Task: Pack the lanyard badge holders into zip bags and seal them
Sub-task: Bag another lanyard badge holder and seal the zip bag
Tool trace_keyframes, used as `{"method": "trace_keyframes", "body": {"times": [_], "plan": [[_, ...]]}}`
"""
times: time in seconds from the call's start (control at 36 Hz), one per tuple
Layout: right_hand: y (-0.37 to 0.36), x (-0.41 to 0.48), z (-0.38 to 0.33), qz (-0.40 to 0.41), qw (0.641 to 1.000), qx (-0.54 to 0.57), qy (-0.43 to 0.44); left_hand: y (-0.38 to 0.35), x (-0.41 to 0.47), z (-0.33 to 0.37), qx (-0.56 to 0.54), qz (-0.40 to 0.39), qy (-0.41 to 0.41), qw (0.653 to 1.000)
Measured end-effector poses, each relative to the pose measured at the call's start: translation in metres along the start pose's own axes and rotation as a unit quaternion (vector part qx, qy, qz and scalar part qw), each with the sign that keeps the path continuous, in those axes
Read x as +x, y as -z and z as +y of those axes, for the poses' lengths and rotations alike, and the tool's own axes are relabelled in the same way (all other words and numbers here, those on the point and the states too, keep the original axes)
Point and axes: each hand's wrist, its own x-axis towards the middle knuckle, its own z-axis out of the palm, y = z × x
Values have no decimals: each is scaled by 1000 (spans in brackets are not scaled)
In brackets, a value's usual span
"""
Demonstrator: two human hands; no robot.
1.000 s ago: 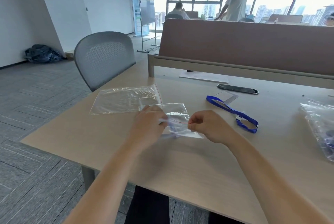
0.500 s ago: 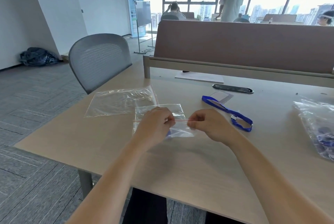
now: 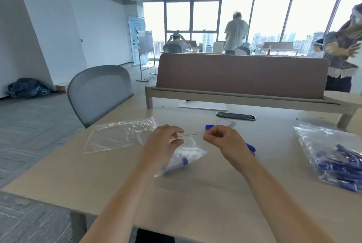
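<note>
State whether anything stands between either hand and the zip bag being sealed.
Nothing visible does. The left hand and right hand both pinch the zip bag by its top strip.

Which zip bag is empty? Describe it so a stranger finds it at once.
Start at the wooden desk and go to its left end, nearest the grey mesh chair. The empty zip bag lies flat there. Unlike the small zip bag pinched by the left hand and right hand, or the big bag of blue lanyards at right, it holds nothing.
</note>
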Motion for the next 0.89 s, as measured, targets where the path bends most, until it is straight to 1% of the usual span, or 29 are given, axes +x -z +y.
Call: {"method": "trace_keyframes", "body": {"times": [0.08,0.14,0.19,0.25,0.36,0.47,0.58,0.67,0.78,0.89], "plan": [[7,0,-4,4,1000,-10,-1,10,2,-11,15,32,49,998],[10,-1,-5,2,1000,-10,-7,16,2,-19,35,34,84,995],[11,-4,-5,-1,1000,10,-11,20,-3,-24,-23,18,130,991],[13,-7,-5,1,999,37,-9,20,-10,-28,-85,6,157,984],[13,-11,-3,7,998,55,-14,13,-17,-34,-155,-21,170,973],[15,-14,-1,15,999,43,-26,4,-16,-29,-203,-11,188,961],[28,-18,-3,42,996,70,-21,1,-8,-13,-288,-9,194,938],[42,-19,-4,63,996,61,-8,0,-1,2,-351,-5,189,917],[69,-18,-9,97,994,43,14,0,15,24,-367,17,157,917],[105,-16,-22,137,989,25,46,4,37,58,-378,11,106,920]]}}
